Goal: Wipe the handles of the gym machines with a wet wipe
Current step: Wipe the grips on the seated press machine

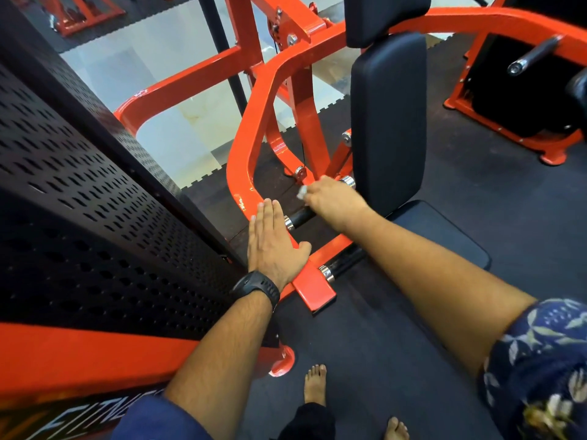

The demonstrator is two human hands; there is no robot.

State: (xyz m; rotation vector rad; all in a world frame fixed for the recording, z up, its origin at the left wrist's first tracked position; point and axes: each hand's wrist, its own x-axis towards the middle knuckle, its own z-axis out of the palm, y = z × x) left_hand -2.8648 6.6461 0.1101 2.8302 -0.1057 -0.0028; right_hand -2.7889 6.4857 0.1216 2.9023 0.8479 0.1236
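Note:
An orange gym machine arm [244, 154] carries a black handle [300, 217] with chrome end caps. My right hand [333, 200] is closed around that handle, and a bit of white wet wipe [301, 192] shows between the fingers. My left hand [273, 246] lies flat with its fingers together on the orange arm just left of the handle, holding nothing; a black watch is on the wrist. A second black handle [344, 263] runs lower, under my right forearm.
A black perforated weight-stack cover [95, 201] stands close on the left. The black seat back [389, 122] and seat pad [444, 233] lie to the right. Another orange machine [508, 90] is at the far right. My bare feet [314, 385] stand on black rubber flooring.

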